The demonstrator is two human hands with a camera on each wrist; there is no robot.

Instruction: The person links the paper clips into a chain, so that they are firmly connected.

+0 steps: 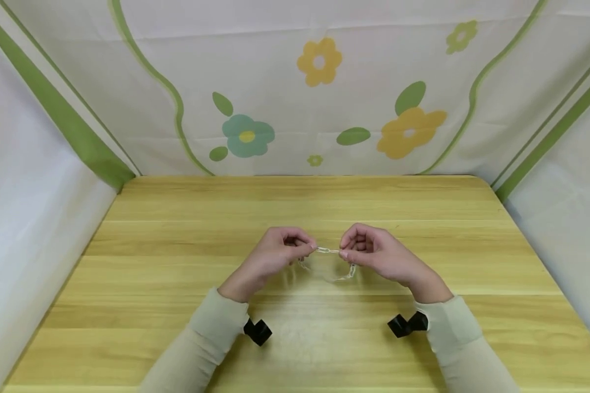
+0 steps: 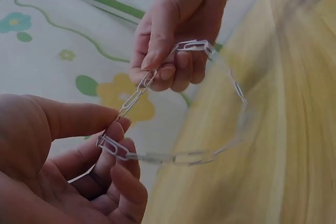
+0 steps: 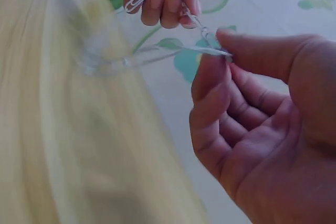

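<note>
A loop of linked white paper clips (image 1: 323, 250) is held up between the two hands above the table. My left hand (image 1: 277, 251) pinches one part of it between thumb and index finger. A short way to the right, my right hand (image 1: 381, 254) pinches another part the same way. A short straight run of clips (image 2: 134, 99) spans the gap between the fingertips in the left wrist view. The rest of the loop hangs below and is blurred, also in the right wrist view, where a clip (image 3: 137, 1) dangles at the left hand's fingers.
The wooden table (image 1: 305, 349) lies under both hands. A white cloth with printed flowers (image 1: 285, 98) stands behind it, and white cloth walls (image 1: 34, 164) rise at the sides. Each sleeve cuff carries a black wrist camera mount (image 1: 259, 332).
</note>
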